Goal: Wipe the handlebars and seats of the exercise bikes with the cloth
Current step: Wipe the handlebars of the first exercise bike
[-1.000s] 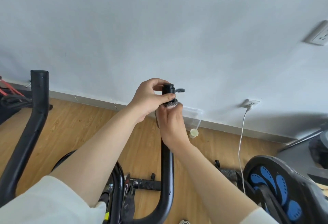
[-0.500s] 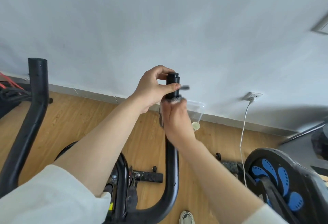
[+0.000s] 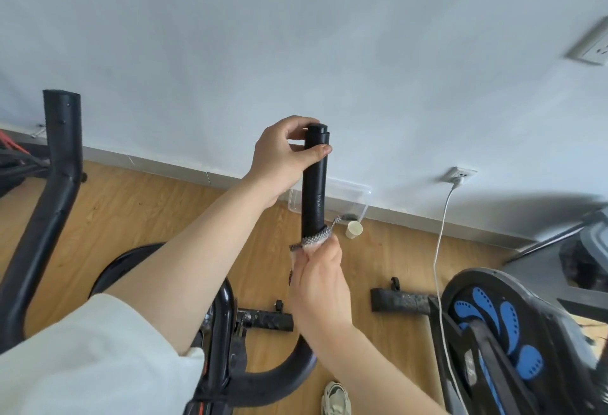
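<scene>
Head view | left hand grips top end of upright black handlebar, thumb across its front | right hand clasps grey cloth round handlebar below the grip | clear box, cup on floor behind

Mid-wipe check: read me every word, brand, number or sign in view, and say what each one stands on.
No text here can be read.
Black tubular handlebar grip, held at its top by the left hand: faint lettering along its length, too blurred to read.
Black bike with blue-patterned flywheel cover: pale label on its frame, too small to read.
Grey cloth in the right hand: none.
</scene>
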